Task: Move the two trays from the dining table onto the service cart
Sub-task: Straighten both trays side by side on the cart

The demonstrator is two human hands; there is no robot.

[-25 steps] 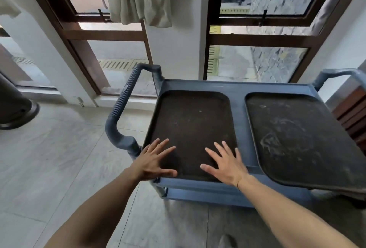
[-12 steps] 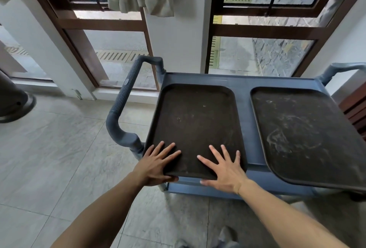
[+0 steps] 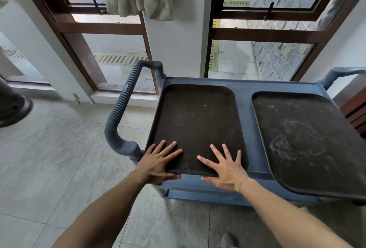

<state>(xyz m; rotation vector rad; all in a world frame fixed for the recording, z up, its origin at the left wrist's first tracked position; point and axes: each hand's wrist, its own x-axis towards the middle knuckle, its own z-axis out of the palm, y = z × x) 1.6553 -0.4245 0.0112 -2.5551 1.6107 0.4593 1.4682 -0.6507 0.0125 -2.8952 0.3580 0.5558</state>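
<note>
Two dark brown trays lie side by side on the top of a blue service cart (image 3: 243,87). The left tray (image 3: 198,121) sits flat, and its near edge sticks out a little over the cart's front rim. My left hand (image 3: 156,164) and my right hand (image 3: 225,170) both rest on that near edge, fingers spread on top and thumbs tucked under it. The right tray (image 3: 309,138) is scuffed and dusty, untouched, and its near corner hangs over the cart's front edge.
The cart's ribbed left handle (image 3: 122,109) juts out beside my left hand; its right handle (image 3: 340,72) is at the far right. Behind stand wood-framed windows and a white wall. A dark round base (image 3: 11,109) sits left; brown wooden furniture (image 3: 356,113) right.
My thumbs have slipped from beside the left tray's near edge to under it. Both hands stay on that edge, and the view has shifted slightly back.
</note>
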